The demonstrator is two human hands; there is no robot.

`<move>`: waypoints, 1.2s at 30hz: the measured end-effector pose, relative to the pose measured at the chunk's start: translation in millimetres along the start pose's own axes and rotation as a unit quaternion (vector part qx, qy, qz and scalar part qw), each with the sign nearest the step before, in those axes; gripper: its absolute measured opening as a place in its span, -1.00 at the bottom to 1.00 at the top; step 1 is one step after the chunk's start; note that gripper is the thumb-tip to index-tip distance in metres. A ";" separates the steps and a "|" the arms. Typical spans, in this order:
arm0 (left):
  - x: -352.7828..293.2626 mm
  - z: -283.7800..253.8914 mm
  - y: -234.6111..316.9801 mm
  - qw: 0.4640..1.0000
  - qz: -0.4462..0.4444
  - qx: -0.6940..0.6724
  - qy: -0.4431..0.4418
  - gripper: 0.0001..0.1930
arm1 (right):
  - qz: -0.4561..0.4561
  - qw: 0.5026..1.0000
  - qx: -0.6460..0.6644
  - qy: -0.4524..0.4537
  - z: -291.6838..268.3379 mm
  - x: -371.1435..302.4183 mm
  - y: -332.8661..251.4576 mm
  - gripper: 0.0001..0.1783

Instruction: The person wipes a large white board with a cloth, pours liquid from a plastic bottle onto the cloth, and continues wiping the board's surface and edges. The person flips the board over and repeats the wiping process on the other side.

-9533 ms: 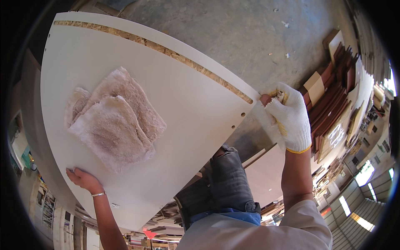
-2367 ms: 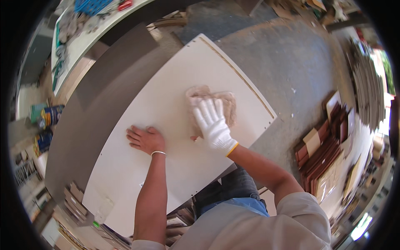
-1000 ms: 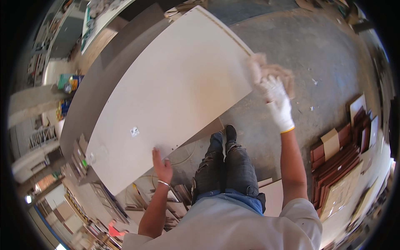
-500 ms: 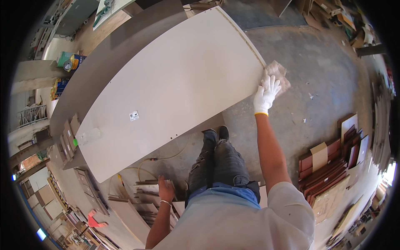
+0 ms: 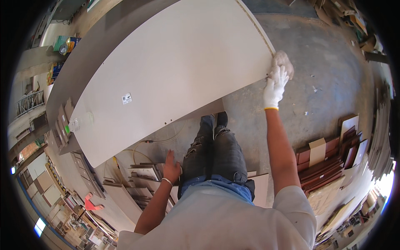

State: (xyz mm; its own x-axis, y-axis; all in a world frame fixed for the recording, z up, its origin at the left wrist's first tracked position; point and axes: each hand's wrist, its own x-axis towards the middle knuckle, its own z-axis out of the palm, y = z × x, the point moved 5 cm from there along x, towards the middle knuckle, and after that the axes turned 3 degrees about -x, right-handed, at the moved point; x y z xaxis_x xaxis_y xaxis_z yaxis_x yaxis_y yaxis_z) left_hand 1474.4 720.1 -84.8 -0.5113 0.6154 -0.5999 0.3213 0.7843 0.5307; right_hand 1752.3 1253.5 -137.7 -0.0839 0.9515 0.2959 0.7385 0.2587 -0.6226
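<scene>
"In the upper right of the frame, the right hand (image 5: 276,89), in a white glove, has a fuzzy pinkish cloth (image 5: 284,62) at the corner of that big pale panel (image 5: 175,62). Gloved fingers are grasping the cloth, though I can't tell how tightly."

"And the left hand (image 5: 171,167)?"

"Bare, lower middle, off the panel, near the thigh. Fingers loosely spread, nothing in them that I can see. Nearest stuff is the stacked boards (image 5: 143,175) just below the panel edge."

"So nothing on the near side is steadying it? That's what bugs me. Push hard on that corner and the panel could slide or tip, I reckon. Can't see all of what's underneath it."

"Yeah, and there's a clear bottle (image 5: 79,124) with a green cap at the far left edge. Any jolt might send it rolling off."

"Cloth could snag too: the speckled strip (image 5: 256,25) along the right edge looks rough, and there's a hole (image 5: 267,75) right by the corner."

"Watch the hose (image 5: 160,141) mid-frame, near the shoes. One careless sidestep and a foot could catch it."
</scene>
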 end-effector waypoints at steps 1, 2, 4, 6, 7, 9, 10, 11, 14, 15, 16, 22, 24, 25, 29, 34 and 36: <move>1.8 -3.3 -5.0 1.000 -0.001 0.017 -0.001 -0.34 | -0.041 0.999 -0.036 0.004 -5.7 14.6 2.9 -0.37; 1.2 -8.1 -12.8 1.000 -0.009 0.023 0.013 -0.35 | 0.082 0.988 0.123 -0.049 -15.8 42.6 1.3 -0.41; 6.4 -16.1 -22.2 0.999 -0.009 0.032 0.026 -0.36 | 0.328 0.901 0.284 -0.017 -47.3 70.9 32.3 -0.49; 7.7 -23.5 -36.1 0.999 -0.037 -0.004 0.031 -0.38 | 0.330 0.892 0.298 0.087 -77.1 79.3 35.6 -0.61; -2.0 -24.0 -46.2 0.997 -0.064 -0.023 0.040 -0.39 | 0.212 0.924 0.301 0.098 -86.7 75.2 9.3 -0.67; -18.1 -17.9 -48.5 0.993 -0.092 -0.052 0.054 -0.42 | 0.019 0.982 0.190 0.013 -96.5 54.6 -36.4 -0.63; -21.4 -16.8 -45.0 0.991 -0.104 -0.066 0.061 -0.43 | -0.084 0.989 0.108 -0.054 -91.2 39.1 -58.0 -0.60; -25.5 -16.3 -44.6 0.988 -0.114 -0.078 0.069 -0.45 | -0.168 0.975 0.046 -0.136 -74.7 19.3 -76.2 -0.56; -28.8 3.9 -40.5 0.992 -0.082 -0.073 0.060 -0.47 | -0.226 0.923 0.066 -0.305 -5.6 -63.4 -112.3 -0.43; -25.5 10.8 -31.9 0.992 -0.086 -0.074 0.052 -0.47 | -0.264 0.903 0.071 -0.333 10.4 -85.2 -143.4 -0.46; -24.1 19.6 -28.4 0.988 -0.108 -0.110 0.032 -0.44 | -0.327 0.874 0.078 -0.350 19.9 -103.9 -191.6 -0.49; 4.1 44.7 31.0 0.995 -0.053 -0.085 -0.002 -0.43 | -0.338 0.828 0.279 -0.350 61.2 -180.4 -286.6 -0.41; 4.3 45.3 31.0 0.992 -0.038 -0.120 0.007 -0.46 | -0.331 0.839 0.204 -0.381 57.8 -157.1 -241.6 -0.52; 2.2 46.2 23.0 0.990 -0.059 -0.128 0.006 -0.46 | -0.316 0.850 0.114 -0.405 56.9 -135.6 -192.8 -0.57; -14.9 55.5 -9.8 0.981 -0.141 -0.136 0.014 -0.50 | -0.322 0.910 -0.122 -0.231 2.3 -0.2 -30.0 -0.48; -17.7 76.7 -28.7 0.976 -0.171 -0.135 0.000 -0.53 | -0.298 0.939 -0.109 -0.136 -21.4 13.5 -30.0 -0.29; -19.8 84.9 -22.6 0.974 -0.175 -0.141 -0.005 -0.52 | -0.289 0.944 -0.100 -0.124 -14.1 -1.7 -47.7 -0.31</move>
State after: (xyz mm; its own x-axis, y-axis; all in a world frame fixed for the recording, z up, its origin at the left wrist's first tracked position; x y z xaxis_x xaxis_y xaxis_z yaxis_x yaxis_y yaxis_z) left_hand 1544.9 696.9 -135.7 -0.5415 0.3159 -0.7791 -0.1045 0.8943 0.4352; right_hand 1726.6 1237.3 -98.3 -0.6470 0.6775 0.3499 0.6313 0.7333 -0.2525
